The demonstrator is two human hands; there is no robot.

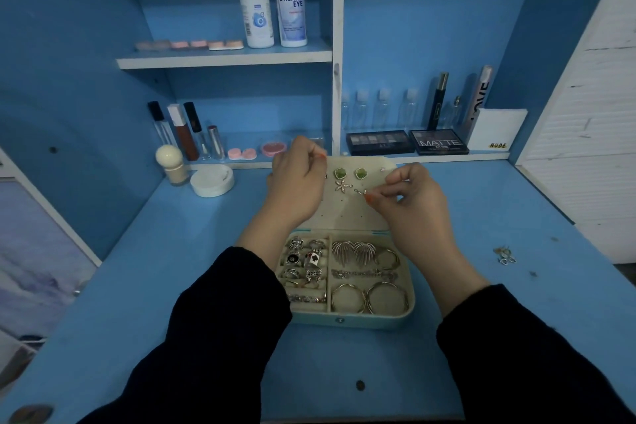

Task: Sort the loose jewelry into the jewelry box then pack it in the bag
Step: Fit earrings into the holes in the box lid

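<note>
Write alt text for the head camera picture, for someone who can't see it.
A person's right hand pinches a small earring at the open lid of a jewelry box on a blue desk, while the left hand grips the lid's left edge. Two green studs and a starfish earring sit on the lid; rings and hoops lie in the box.

A tall white bottle (290, 0) at the right end of the upper shelf reads "DREAM EYE" in dark blue capitals; the small print below is too blurred to read. The white bottle beside it (256, 10) shows a blue eye-like emblem with no legible words. On the lower right shelf, a dark eyeshadow palette (438, 142) at the front edge reads "MATTE". A white box (495, 129) in the right corner reads "NUDE". Behind it, a tall tube (481, 93) reads "LOVE" vertically, its first letter partly hidden.
</note>
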